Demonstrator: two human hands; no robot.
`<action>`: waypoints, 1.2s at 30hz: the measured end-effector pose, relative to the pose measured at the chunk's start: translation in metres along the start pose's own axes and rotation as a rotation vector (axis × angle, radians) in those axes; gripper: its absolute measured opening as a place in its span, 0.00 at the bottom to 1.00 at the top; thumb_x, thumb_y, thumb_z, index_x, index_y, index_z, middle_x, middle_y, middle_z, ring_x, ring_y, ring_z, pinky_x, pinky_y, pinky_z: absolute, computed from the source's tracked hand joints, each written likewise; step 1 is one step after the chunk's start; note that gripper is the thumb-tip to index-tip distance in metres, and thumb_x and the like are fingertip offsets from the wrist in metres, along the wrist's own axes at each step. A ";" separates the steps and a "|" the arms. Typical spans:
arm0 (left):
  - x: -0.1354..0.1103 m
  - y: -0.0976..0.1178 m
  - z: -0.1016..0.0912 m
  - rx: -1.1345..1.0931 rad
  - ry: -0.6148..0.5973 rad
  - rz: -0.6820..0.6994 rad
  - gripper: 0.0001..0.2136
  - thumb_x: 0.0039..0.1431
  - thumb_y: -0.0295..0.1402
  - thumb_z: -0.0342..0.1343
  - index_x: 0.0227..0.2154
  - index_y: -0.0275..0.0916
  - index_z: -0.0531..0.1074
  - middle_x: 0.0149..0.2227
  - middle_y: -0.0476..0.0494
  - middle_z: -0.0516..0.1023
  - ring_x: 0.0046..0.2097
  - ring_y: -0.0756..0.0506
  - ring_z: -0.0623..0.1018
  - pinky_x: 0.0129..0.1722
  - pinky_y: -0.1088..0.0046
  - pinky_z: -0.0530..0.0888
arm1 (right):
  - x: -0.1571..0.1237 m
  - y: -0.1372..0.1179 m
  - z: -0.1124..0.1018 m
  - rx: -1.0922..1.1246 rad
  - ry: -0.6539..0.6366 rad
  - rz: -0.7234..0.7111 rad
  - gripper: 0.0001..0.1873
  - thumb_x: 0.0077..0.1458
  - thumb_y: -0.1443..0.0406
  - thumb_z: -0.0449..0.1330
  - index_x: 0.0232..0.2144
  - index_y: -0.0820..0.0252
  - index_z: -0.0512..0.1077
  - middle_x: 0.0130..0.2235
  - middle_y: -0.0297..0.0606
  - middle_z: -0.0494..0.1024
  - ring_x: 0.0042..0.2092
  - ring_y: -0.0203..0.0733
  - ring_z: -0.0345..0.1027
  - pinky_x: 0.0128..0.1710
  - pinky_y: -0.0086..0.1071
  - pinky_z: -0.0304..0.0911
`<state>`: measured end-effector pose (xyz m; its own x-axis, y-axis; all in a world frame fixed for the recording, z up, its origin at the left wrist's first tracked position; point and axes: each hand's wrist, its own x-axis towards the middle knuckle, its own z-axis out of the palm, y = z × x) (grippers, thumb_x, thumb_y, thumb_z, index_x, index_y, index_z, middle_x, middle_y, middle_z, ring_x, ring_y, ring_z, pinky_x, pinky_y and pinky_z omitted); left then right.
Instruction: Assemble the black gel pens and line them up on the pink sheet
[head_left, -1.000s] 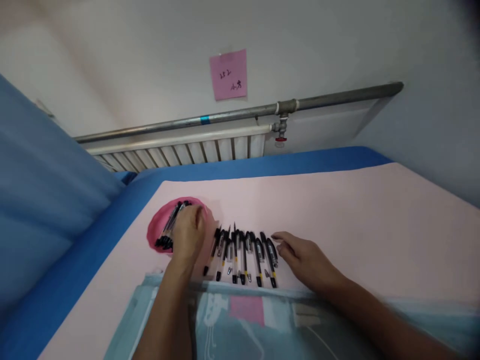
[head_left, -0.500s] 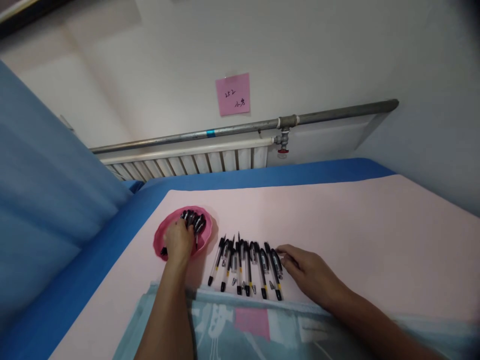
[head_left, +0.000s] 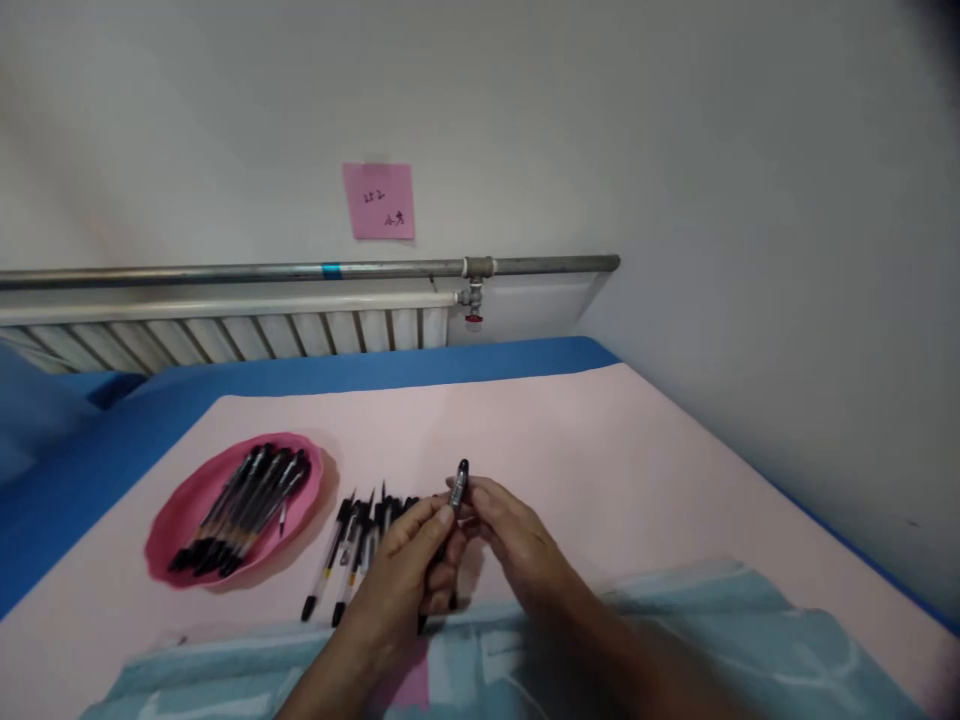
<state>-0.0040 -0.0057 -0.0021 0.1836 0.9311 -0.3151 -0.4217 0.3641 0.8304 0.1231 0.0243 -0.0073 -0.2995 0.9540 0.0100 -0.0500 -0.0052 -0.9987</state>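
Observation:
My left hand [head_left: 411,562] is closed around a black-capped pen [head_left: 460,484], whose cap end points up and away from me. The fingers of my right hand [head_left: 519,545] are closed on the same pen from the other side; its lower part is hidden by my hands. Just left of and behind my left hand lie several pens with separated caps [head_left: 351,545], partly covered by the hand. A pink scalloped plate [head_left: 161,540] stands at the left, holding a bundle of capped black pens [head_left: 247,505] and a thin loose piece [head_left: 283,518].
The pink sheet [head_left: 555,425] covers a blue surface [head_left: 420,370]. A light blue patterned cloth [head_left: 720,620] lies along the near edge. Behind are a radiator [head_left: 300,333], a pipe [head_left: 247,270] with a red valve [head_left: 474,318], and a pink note [head_left: 379,202] on the wall.
My left hand has left the plate and come right with a pen. My right hand has moved in to meet it. The camera view has turned right.

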 end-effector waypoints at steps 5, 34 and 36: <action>-0.002 -0.008 0.006 -0.095 -0.083 -0.155 0.12 0.53 0.42 0.52 0.26 0.40 0.58 0.17 0.58 0.56 0.15 0.59 0.48 0.12 0.84 0.43 | -0.004 0.004 0.009 0.246 0.020 -0.030 0.15 0.56 0.56 0.50 0.34 0.60 0.69 0.37 0.39 0.74 0.41 0.39 0.66 0.44 0.34 0.59; 0.005 -0.016 -0.003 0.277 0.005 0.081 0.11 0.53 0.42 0.52 0.29 0.37 0.66 0.19 0.55 0.62 0.18 0.57 0.61 0.18 0.82 0.56 | 0.005 0.002 -0.010 0.073 0.081 0.097 0.11 0.46 0.59 0.61 0.25 0.61 0.67 0.15 0.25 0.61 0.17 0.28 0.53 0.17 0.25 0.50; 0.005 -0.017 -0.003 0.275 0.000 0.073 0.12 0.53 0.43 0.52 0.28 0.38 0.66 0.18 0.56 0.62 0.17 0.57 0.60 0.17 0.81 0.56 | 0.005 0.003 -0.012 0.098 0.056 0.093 0.10 0.46 0.60 0.61 0.25 0.61 0.68 0.15 0.24 0.60 0.17 0.28 0.53 0.17 0.24 0.50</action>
<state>0.0008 -0.0073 -0.0188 0.1617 0.9547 -0.2498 -0.1769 0.2771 0.9444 0.1329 0.0328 -0.0110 -0.2537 0.9633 -0.0880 -0.1178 -0.1211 -0.9856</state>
